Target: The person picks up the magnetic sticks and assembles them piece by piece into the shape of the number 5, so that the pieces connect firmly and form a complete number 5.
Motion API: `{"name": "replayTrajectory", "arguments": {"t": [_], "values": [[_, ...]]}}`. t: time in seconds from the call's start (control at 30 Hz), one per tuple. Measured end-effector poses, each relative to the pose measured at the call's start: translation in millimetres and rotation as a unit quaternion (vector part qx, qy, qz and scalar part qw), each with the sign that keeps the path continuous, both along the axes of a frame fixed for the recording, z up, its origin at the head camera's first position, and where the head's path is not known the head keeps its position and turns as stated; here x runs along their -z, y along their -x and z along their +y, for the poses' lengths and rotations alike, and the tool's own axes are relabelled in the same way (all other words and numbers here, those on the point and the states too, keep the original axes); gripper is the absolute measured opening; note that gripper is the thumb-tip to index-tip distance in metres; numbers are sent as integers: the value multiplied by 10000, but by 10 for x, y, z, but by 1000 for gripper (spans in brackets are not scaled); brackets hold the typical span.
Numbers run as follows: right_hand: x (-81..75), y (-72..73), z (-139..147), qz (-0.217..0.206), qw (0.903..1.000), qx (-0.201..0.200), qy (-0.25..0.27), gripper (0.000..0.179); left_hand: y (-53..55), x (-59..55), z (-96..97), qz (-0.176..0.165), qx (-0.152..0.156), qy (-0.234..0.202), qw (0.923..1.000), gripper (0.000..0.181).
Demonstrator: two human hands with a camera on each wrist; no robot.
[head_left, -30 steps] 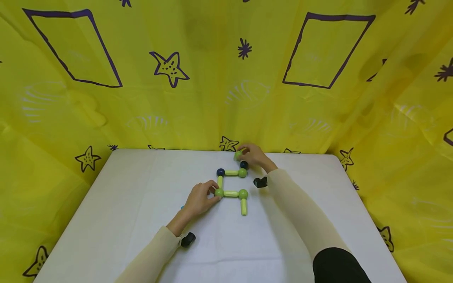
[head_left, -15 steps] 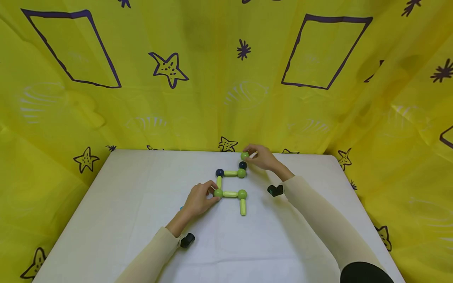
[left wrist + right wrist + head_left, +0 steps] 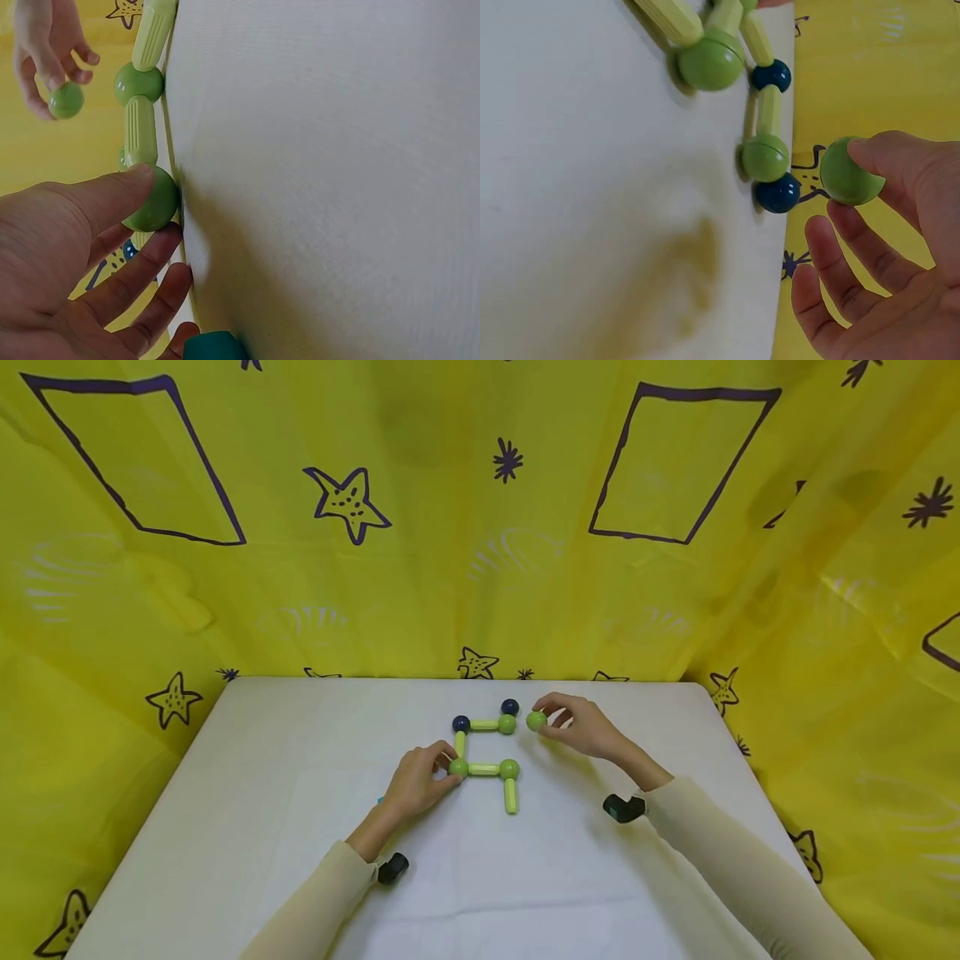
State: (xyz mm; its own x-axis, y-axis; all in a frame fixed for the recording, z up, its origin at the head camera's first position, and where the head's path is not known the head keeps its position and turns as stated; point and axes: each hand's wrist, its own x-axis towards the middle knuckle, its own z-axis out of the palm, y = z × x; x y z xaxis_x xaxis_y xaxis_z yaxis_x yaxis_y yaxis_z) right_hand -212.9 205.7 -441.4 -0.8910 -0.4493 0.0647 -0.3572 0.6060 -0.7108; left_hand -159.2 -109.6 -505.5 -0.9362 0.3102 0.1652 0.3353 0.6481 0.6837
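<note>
My left hand [image 3: 416,783] pinches a green ball [image 3: 458,767] at the near left corner of a figure of balls and pale green rods flat on the table. From that ball one rod [image 3: 483,769] runs right to another green ball, and one runs back to a dark blue ball [image 3: 461,723]. At the figure's far right end, a second dark blue ball [image 3: 510,707] touches a green ball [image 3: 507,724]. My right hand [image 3: 585,727] holds a loose green ball [image 3: 847,172] between thumb and fingertips, off the table and apart from the figure.
A teal piece [image 3: 214,346] lies by my left hand, mostly hidden in the head view. One rod [image 3: 512,796] points toward me from the near right ball. The white table [image 3: 300,860] ends at a yellow patterned curtain [image 3: 420,568] behind and at the sides.
My right hand has carried the green ball away from the far dark blue ball, to the right and toward me. The left hand keeps its hold on the corner ball.
</note>
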Motion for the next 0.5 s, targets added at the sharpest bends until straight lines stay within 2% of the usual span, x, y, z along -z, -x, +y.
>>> {"name": "replayTrajectory", "arguments": {"t": [0.33,0.5], "values": [[260,-542,102,-360,9984,-75,430,30,-3,-3,-3,5,34,-66,10000,25],[430,-802,60,-343,9971,26,676,29,8,-2,2,32,42,-51,10000,25]]}}
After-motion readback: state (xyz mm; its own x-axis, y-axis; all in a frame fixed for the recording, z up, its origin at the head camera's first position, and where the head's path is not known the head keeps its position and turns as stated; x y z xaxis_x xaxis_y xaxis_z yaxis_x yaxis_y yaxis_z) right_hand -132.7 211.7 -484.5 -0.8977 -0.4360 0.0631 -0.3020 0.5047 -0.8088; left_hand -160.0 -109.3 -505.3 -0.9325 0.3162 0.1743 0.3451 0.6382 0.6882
